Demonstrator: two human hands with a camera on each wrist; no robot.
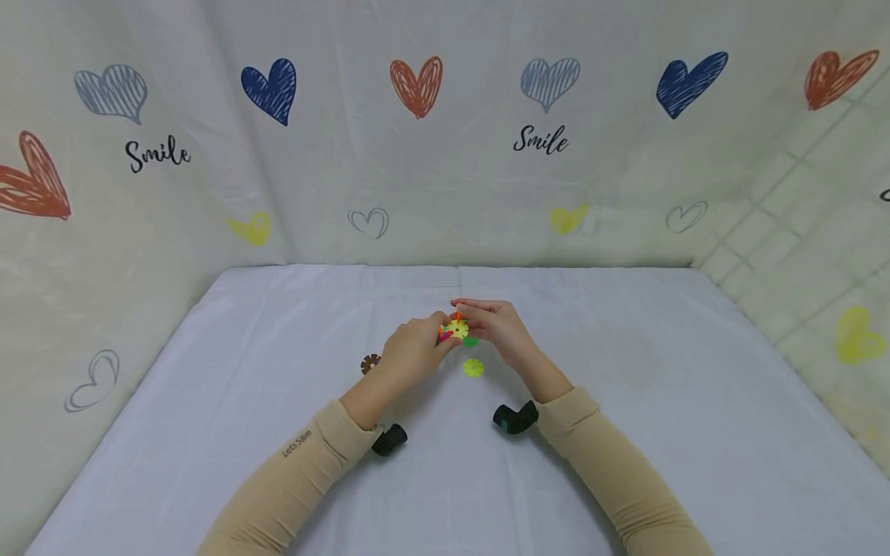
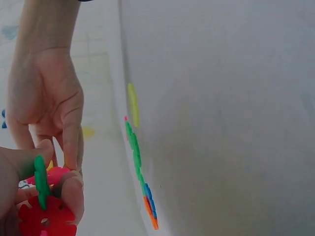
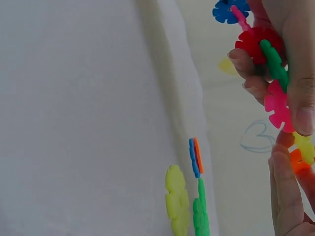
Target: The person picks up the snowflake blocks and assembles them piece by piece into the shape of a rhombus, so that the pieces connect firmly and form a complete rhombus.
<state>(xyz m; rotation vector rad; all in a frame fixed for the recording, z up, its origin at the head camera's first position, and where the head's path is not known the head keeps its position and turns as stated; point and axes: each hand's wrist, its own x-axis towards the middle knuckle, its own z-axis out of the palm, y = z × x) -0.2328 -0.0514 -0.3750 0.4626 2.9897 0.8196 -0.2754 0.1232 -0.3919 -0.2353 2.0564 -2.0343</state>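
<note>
My left hand (image 1: 413, 347) grips a chain of slotted plastic flower discs above the table. In the right wrist view the chain runs from a blue disc (image 3: 226, 11) through a red disc (image 3: 258, 43), a green disc (image 3: 275, 66) and a pink disc (image 3: 278, 105) to a yellow disc (image 3: 304, 146). At that yellow end, my right hand (image 1: 504, 328) pinches an orange disc (image 3: 299, 161), partly hidden by fingers. Whether the orange disc's slot is fully seated in the yellow one, I cannot tell.
Loose on the white tablecloth (image 1: 626, 386) lie a yellow disc (image 1: 473, 367), a brown disc (image 1: 371, 364) and green discs (image 3: 201, 211). Blue (image 3: 194, 157) and orange pieces lie farther off. Black curved devices (image 1: 516, 418) sit by both wrists. A heart-printed curtain stands behind.
</note>
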